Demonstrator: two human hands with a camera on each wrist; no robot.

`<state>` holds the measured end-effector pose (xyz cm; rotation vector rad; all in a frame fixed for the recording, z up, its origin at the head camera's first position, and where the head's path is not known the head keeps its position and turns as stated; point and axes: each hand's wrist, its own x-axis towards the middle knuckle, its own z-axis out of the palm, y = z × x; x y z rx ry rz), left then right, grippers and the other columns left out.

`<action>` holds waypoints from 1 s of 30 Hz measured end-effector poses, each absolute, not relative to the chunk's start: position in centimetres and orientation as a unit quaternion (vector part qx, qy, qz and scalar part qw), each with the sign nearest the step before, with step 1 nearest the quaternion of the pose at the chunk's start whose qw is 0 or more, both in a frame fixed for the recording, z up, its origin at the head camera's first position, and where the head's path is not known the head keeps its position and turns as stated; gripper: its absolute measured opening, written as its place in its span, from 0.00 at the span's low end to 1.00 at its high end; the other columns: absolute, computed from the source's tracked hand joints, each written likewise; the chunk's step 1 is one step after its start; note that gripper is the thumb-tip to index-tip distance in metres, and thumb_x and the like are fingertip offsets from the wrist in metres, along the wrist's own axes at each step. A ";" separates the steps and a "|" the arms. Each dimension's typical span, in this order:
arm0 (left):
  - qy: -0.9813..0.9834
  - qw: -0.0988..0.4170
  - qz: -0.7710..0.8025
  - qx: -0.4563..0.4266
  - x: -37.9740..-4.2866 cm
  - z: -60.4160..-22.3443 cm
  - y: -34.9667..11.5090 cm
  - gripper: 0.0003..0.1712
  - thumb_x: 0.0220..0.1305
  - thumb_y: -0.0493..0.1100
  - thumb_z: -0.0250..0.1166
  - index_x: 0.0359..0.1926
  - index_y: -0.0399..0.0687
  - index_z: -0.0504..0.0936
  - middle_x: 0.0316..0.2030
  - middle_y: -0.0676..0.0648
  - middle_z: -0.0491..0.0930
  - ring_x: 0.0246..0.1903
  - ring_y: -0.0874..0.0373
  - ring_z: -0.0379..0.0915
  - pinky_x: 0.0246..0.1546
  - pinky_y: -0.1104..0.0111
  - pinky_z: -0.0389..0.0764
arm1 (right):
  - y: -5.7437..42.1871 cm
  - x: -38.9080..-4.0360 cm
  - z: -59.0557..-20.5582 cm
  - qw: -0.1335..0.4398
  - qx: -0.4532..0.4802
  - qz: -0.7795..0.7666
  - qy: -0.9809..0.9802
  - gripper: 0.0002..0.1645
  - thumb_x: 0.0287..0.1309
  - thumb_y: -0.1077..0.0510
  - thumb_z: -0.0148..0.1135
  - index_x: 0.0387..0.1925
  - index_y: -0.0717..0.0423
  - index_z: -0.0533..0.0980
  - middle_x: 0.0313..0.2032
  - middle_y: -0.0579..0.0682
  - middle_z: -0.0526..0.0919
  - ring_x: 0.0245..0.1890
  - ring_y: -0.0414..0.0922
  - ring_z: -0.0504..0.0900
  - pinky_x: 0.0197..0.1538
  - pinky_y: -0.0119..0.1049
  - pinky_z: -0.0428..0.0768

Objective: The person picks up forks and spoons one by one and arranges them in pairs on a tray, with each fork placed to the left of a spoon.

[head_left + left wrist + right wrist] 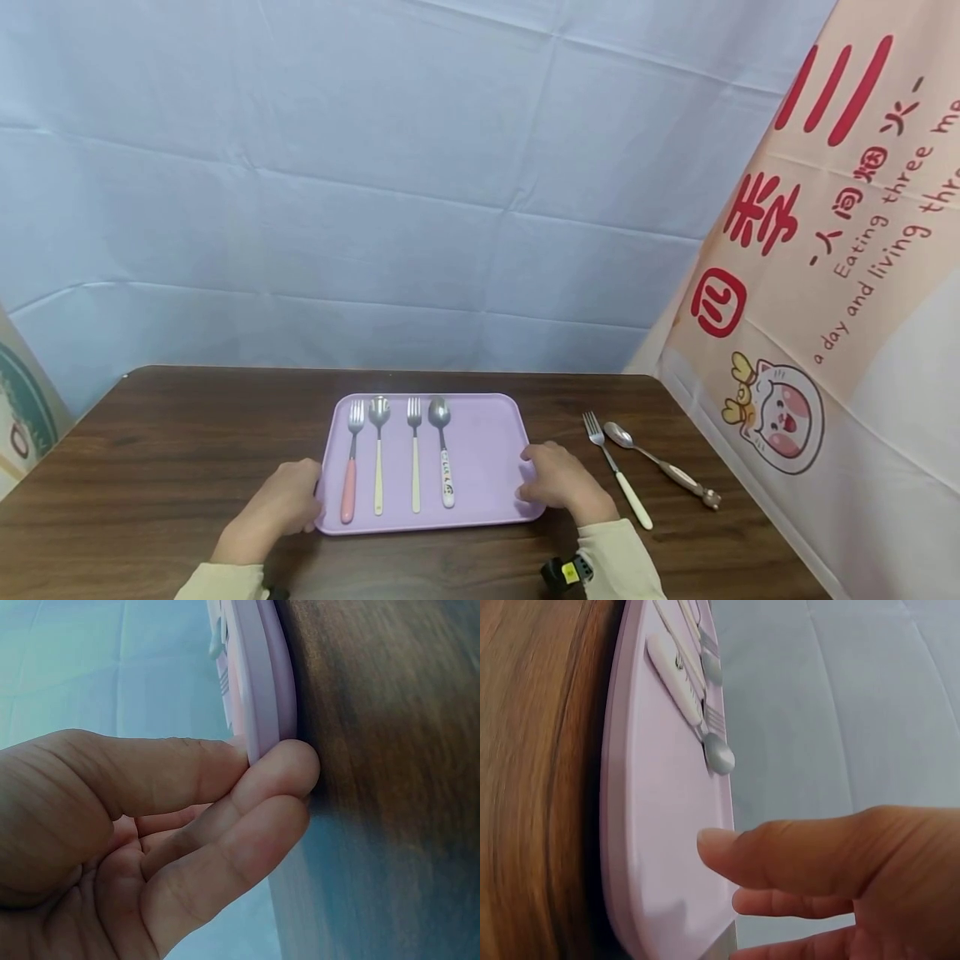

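Note:
A lilac tray [491, 458] lies on the table, bearing a fork with a pink handle [349, 492], a spoon with a cream handle [378, 475], a fork with a cream handle [416, 479] and a spoon with a white patterned handle [447, 479]. At the tray's left edge my left hand [288, 497] pinches the rim [259, 690] between thumb and fingers, as the left wrist view shows. My right hand [557, 477] is at the right edge, thumb [780, 851] above the tray and fingers spread apart from it; whether they touch the rim is unclear.
To the right of the tray, a fork with a white handle [633, 498] and a spoon with a decorated handle [678, 475] lie on the dark wooden table [225, 433]. A pale blue cloth [375, 183] hangs behind, and a printed cloth [847, 250] hangs along the right side.

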<state>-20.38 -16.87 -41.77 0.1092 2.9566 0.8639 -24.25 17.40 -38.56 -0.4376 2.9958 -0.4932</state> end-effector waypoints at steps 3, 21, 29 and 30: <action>0.960 0.029 0.278 0.037 -20.3 -41.7 -16.9 0.07 0.41 0.26 0.59 0.23 0.37 0.72 0.11 0.50 0.70 0.12 0.59 0.68 0.15 0.68 0.68 | 18.0 -24.5 -38.7 0.040 -0.133 -0.156 0.978 0.29 0.36 0.59 0.73 0.44 0.66 0.76 0.40 0.59 0.77 0.45 0.56 0.74 0.49 0.50 0.70; 0.961 0.036 0.273 0.038 -20.4 -41.7 -16.8 0.07 0.41 0.26 0.59 0.24 0.37 0.72 0.11 0.50 0.70 0.12 0.58 0.68 0.15 0.67 0.69 | 21.9 -25.1 -39.5 0.040 -0.099 -0.117 0.987 0.28 0.38 0.59 0.73 0.44 0.68 0.76 0.39 0.60 0.78 0.46 0.59 0.73 0.48 0.53 0.70; 0.960 0.049 0.275 0.031 -20.4 -41.6 -16.9 0.06 0.42 0.27 0.59 0.25 0.36 0.72 0.12 0.49 0.70 0.13 0.58 0.68 0.16 0.67 0.69 | 23.6 -24.7 -39.7 0.020 -0.094 -0.110 0.989 0.26 0.36 0.60 0.73 0.41 0.66 0.76 0.38 0.58 0.77 0.43 0.58 0.75 0.44 0.53 0.72; 0.960 0.050 0.275 0.030 -20.3 -41.6 -16.9 0.06 0.42 0.27 0.59 0.25 0.36 0.72 0.12 0.49 0.70 0.13 0.58 0.68 0.16 0.67 0.69 | 23.8 -24.7 -39.7 0.016 -0.093 -0.112 0.989 0.26 0.36 0.60 0.73 0.41 0.66 0.76 0.38 0.58 0.77 0.43 0.58 0.75 0.44 0.53 0.72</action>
